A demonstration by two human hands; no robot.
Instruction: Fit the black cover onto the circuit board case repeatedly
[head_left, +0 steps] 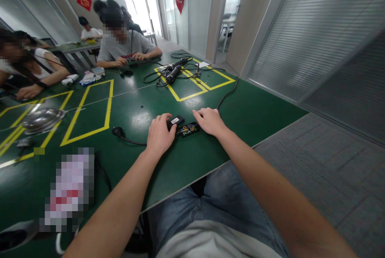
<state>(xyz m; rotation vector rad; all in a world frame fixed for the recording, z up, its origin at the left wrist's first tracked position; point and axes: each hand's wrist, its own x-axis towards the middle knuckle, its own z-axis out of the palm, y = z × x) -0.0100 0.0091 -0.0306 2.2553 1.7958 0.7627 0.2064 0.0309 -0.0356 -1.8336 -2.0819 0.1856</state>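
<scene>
My left hand (pixel 161 134) is closed on a black plastic casing cover (pixel 175 121) with a white label, thumb along its near edge. Just to the right lies an open power adapter case (pixel 190 129), its green circuit board and small copper-coloured rings facing up. My right hand (pixel 210 121) is at the right end of that case, fingers curled; its fingertips are partly hidden. A black plug (pixel 118 132) lies left of my left hand, its cord running under that hand. Another black cord (pixel 227 95) leads away behind my right hand.
Black electric tools (pixel 177 69) with tangled cords lie at the table's back, over yellow tape outlines. A metal bowl (pixel 43 119) stands at left, with a blurred-out item (pixel 69 188) nearer. A co-worker (pixel 126 45) sits across; others are at left. The table edge (pixel 282 130) is at right.
</scene>
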